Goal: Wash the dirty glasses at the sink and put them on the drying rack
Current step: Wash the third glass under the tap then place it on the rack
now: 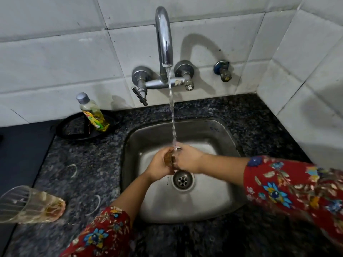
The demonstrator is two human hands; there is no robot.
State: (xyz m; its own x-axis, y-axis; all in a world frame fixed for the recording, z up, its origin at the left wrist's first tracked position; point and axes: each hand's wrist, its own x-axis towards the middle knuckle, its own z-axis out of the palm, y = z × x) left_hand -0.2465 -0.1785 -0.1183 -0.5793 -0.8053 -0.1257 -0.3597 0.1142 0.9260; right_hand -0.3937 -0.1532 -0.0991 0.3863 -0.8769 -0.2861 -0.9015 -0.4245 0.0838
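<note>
Over the steel sink (219,197) I hold a small glass (169,158) with a brownish tint under the running water from the tap (164,37). My left hand (157,166) wraps it from the left and my right hand (187,158) from the right; most of the glass is hidden between my fingers. A second ribbed glass (29,204) with yellow-brown residue stands on the dark granite counter (89,164) at the lower left. Two faint rings on the counter may be more clear glasses; I cannot tell.
A bottle of yellow dish soap (92,112) stands on a round black tray (74,127) at the back left of the counter. A black surface (18,149) borders the counter's left edge. White tiled walls close the back and right. The drain (182,180) lies below my hands.
</note>
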